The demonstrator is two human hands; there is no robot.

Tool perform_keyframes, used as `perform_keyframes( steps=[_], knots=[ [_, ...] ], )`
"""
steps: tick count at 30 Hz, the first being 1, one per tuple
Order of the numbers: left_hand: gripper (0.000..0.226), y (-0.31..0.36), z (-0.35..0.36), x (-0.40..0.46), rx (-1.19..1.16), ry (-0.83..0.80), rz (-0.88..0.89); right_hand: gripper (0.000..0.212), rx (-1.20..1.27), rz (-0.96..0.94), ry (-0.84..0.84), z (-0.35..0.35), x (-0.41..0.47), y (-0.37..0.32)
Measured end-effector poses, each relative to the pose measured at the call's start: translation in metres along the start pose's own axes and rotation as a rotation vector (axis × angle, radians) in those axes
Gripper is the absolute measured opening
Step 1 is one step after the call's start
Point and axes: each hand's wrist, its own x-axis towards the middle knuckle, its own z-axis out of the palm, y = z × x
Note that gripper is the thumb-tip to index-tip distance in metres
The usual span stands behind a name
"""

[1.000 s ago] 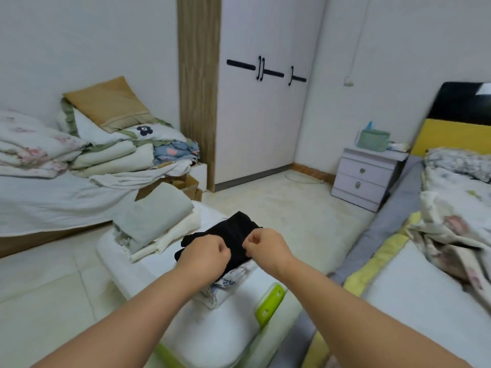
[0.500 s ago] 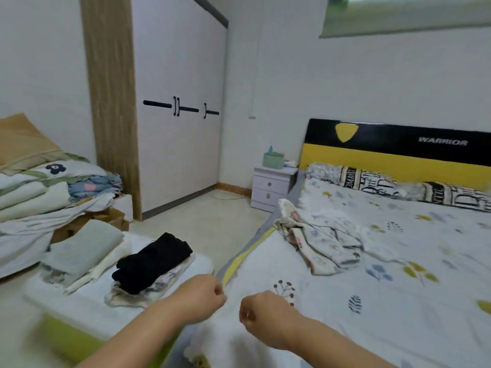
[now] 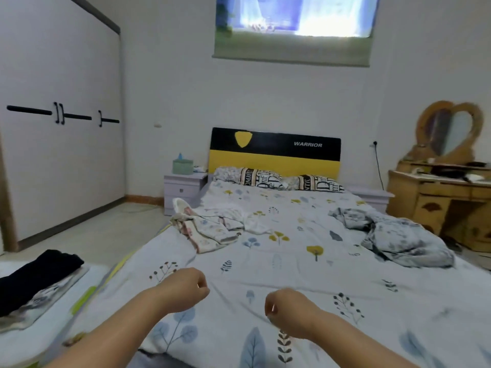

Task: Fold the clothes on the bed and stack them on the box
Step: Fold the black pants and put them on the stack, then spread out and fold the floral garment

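Clothes on box: two folded pieces lay stacked on the white box (image 3: pixel 53 309) at near left, a black garment (image 3: pixel 37 272) on top of a patterned garment (image 3: pixel 45 296).
Hands: left hand (image 3: pixel 183 289) and right hand (image 3: pixel 288 310) hovered over the near end of the bed (image 3: pixel 305 274), apart, fingers curled in, holding nothing.
Clothes on bed: two unfolded heaps, a cream floral garment (image 3: pixel 207 227) at mid-left and a grey floral garment (image 3: pixel 398 235) at right.
Pillows: two printed pillows (image 3: pixel 279 179) against the yellow-and-black headboard (image 3: pixel 273 152).
Far furniture: one nightstand (image 3: pixel 183 189), one wardrobe (image 3: pixel 58 128), one wooden dresser (image 3: pixel 441 197).
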Motion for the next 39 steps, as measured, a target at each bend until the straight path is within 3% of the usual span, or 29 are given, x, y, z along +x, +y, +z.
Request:
perform_keyframes(
  steps=[8, 13, 17, 19, 23, 28, 33, 35, 39],
  knots=[
    [0.015, 0.075, 0.048, 0.026, -0.011, -0.085, 0.032, 0.031, 0.034, 0.187, 0.0, 0.002, -0.034, 0.107],
    [0.021, 0.09, 0.074, 0.063, -0.04, -0.128, 0.028, 0.034, 0.067, 0.342, -0.154, 0.012, -0.003, 0.168],
    [0.022, 0.101, 0.095, 0.109, -0.044, -0.105, 0.047, 0.053, 0.06, 0.401, -0.205, 0.026, 0.031, 0.209],
    [0.024, 0.109, 0.11, 0.135, -0.037, -0.091, 0.06, 0.046, 0.056, 0.448, -0.195, 0.03, 0.04, 0.228],
    [0.028, 0.129, 0.143, 0.189, -0.037, -0.046, 0.103, 0.018, 0.058, 0.498, -0.041, 0.043, 0.05, 0.272],
    [0.036, 0.146, 0.18, 0.258, -0.016, 0.129, 0.134, 0.029, 0.008, 0.583, 0.151, 0.035, 0.081, 0.332],
    [0.046, 0.138, 0.232, 0.338, 0.18, 0.229, 0.196, 0.036, -0.095, 0.742, 0.241, 0.017, 0.125, 0.403],
    [0.04, 0.137, 0.259, 0.36, 0.223, 0.267, 0.155, 0.04, -0.145, 0.789, 0.28, 0.011, 0.144, 0.428],
    [0.056, 0.129, 0.298, 0.375, 0.219, 0.426, 0.22, 0.062, -0.182, 0.886, 0.407, -0.005, 0.178, 0.481]
  ],
)
